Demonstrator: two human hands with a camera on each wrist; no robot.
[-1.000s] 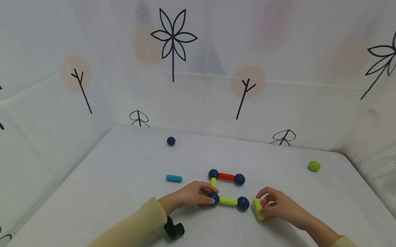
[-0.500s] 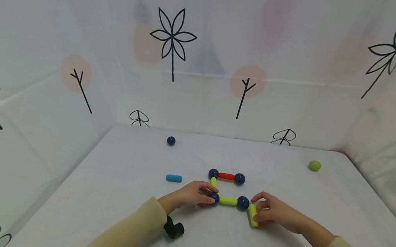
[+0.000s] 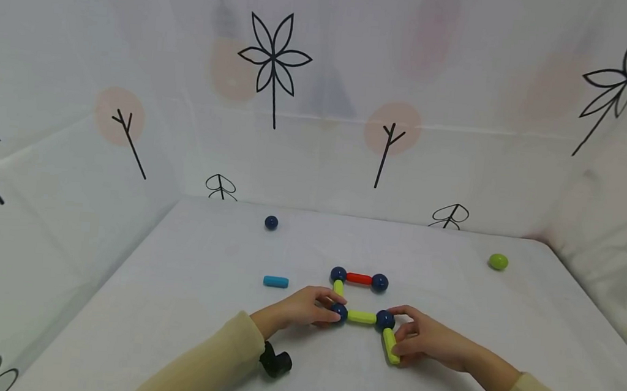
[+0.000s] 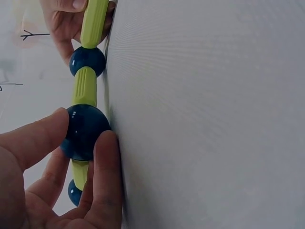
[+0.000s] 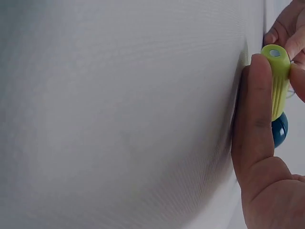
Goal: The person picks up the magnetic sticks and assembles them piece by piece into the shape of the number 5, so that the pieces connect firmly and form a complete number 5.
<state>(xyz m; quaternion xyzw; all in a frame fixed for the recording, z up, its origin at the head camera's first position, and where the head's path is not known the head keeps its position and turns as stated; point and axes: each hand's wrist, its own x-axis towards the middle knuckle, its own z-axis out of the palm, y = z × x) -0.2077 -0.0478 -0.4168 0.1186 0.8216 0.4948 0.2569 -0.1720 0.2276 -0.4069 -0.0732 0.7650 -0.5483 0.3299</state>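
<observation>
White table point(image 3: 185, 283) holds the rod-and-ball frame point(image 3: 359, 298). Left hand point(image 3: 301, 308) pinches frame's near-left blue ball point(image 3: 339, 312). Right hand point(image 3: 426, 339) grips loose yellow-green rod point(image 3: 390, 345), touching frame's near-right blue ball point(image 3: 385, 319).

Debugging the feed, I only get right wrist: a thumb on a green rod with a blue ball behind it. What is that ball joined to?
Observer: Head view: that blue ball also carries a green rod running to a second ball.
Operator: Left hand doing anything?
Observer: Its fingers pinch that second ball.
Operator: Any loose parts?
Observer: A cyan rod, a lone dark ball and a green ball lie apart on the table.
</observation>
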